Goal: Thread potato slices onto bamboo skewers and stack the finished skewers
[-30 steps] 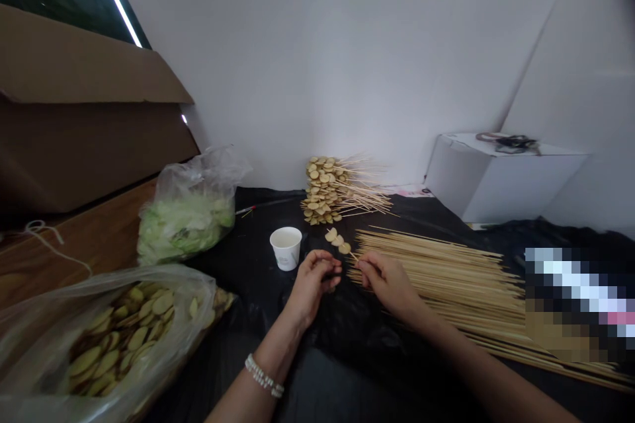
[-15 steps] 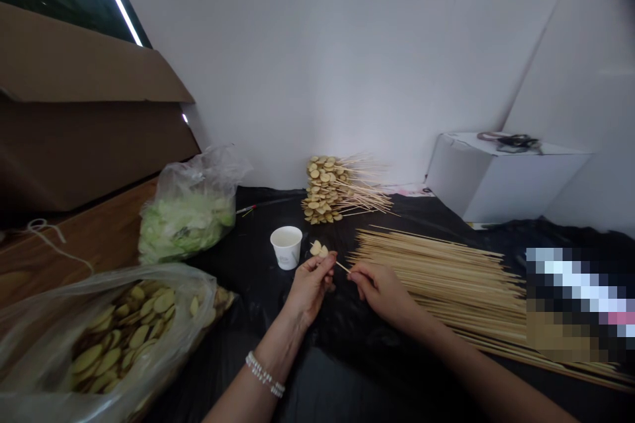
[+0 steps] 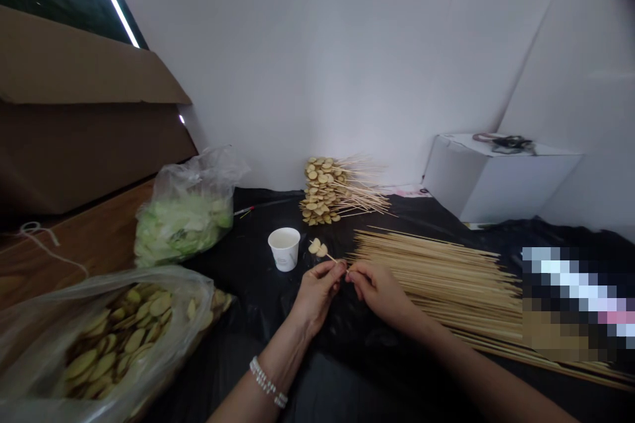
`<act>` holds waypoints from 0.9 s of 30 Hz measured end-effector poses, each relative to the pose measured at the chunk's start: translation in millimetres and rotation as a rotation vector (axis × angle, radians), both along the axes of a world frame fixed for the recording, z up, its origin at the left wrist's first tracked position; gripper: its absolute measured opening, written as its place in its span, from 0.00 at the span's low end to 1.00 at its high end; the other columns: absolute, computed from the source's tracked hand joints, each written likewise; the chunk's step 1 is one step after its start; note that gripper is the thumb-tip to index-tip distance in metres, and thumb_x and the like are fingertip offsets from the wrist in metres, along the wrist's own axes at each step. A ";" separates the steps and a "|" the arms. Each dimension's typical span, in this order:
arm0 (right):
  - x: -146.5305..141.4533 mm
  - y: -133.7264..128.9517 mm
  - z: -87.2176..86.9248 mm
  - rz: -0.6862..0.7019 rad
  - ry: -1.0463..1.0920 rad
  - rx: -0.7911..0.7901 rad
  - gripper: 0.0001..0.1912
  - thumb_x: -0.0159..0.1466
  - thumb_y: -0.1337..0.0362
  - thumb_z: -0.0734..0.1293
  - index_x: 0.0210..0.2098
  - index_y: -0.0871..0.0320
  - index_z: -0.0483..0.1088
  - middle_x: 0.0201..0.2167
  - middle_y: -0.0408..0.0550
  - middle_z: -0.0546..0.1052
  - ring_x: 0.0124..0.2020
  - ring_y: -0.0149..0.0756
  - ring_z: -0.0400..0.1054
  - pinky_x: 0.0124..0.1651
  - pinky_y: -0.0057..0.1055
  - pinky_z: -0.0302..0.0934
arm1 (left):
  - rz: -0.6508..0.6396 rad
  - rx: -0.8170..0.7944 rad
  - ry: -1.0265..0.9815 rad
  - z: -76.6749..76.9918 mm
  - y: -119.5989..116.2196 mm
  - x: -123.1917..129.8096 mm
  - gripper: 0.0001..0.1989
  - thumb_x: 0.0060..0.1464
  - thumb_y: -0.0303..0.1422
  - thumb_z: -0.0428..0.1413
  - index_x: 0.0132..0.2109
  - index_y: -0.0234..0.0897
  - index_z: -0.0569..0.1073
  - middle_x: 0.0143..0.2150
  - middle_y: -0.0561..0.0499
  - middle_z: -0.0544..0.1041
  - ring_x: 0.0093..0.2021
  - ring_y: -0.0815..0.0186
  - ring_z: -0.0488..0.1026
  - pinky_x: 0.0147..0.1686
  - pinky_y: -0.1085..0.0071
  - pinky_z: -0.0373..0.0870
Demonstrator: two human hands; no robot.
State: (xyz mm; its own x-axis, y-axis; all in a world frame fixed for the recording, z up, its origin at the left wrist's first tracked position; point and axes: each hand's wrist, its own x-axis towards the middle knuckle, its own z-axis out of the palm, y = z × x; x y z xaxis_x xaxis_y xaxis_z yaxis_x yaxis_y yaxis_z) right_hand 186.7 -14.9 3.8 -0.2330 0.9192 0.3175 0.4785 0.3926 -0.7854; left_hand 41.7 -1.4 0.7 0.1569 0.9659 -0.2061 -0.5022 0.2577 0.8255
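Between my hands is a thin wooden skewer [image 3: 331, 256] with a few pale potato slices [image 3: 317, 248] threaded near its far tip. My left hand [image 3: 321, 287] pinches the skewer below the slices, thumb against fingers. Right beside it, my right hand [image 3: 374, 283] is closed on the skewer's lower end, which its fingers mostly hide. Left of the slices stands a white paper cup [image 3: 284, 258]. To the right of my right hand lies a wide spread of bare bamboo skewers [image 3: 446, 277]. Behind, a stack of filled potato skewers [image 3: 322, 192] rests near the wall.
An open plastic bag of potato slices [image 3: 133, 337] lies at the front left. Behind it sits a clear bag of pale green vegetable pieces [image 3: 183, 221]. A cardboard box [image 3: 89, 125] is at far left, a white box [image 3: 496, 175] at back right. Black sheeting [image 3: 248, 304] covers the surface.
My left hand has slid down the skewer, away from the slices and close to my right hand. More bare stick now shows below the slices. The view has shifted slightly.
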 end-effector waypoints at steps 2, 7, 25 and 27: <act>0.8 0.4 -0.8 -0.008 0.012 -0.021 0.14 0.63 0.68 0.57 0.23 0.57 0.65 0.17 0.40 0.67 0.22 0.30 0.62 0.29 0.26 0.52 | 0.031 -0.001 -0.032 1.7 2.4 -3.8 0.20 0.33 0.35 0.71 0.36 0.30 0.80 0.25 0.54 0.71 0.22 0.81 0.61 0.19 0.85 0.57; -2.0 -2.1 2.1 -0.011 -0.014 -0.035 0.13 0.63 0.69 0.58 0.22 0.57 0.65 0.17 0.40 0.67 0.22 0.30 0.62 0.29 0.25 0.51 | 0.130 -0.043 -0.133 3.5 9.8 -11.8 0.18 0.37 0.29 0.69 0.39 0.30 0.79 0.26 0.55 0.69 0.22 0.81 0.62 0.17 0.87 0.57; -4.5 -1.8 -3.2 0.015 -0.014 -0.091 0.14 0.62 0.69 0.58 0.21 0.57 0.64 0.16 0.40 0.67 0.21 0.30 0.61 0.28 0.25 0.51 | 0.154 -0.132 -0.251 4.1 11.2 -13.1 0.10 0.54 0.23 0.57 0.44 0.28 0.76 0.26 0.54 0.68 0.21 0.79 0.65 0.17 0.86 0.62; -4.4 -2.3 -3.1 0.015 -0.011 -0.107 0.12 0.62 0.70 0.58 0.22 0.58 0.65 0.16 0.40 0.68 0.20 0.30 0.61 0.27 0.25 0.51 | 0.163 -0.119 -0.275 3.4 11.5 -13.9 0.10 0.52 0.22 0.59 0.44 0.29 0.76 0.25 0.54 0.68 0.21 0.79 0.65 0.18 0.86 0.62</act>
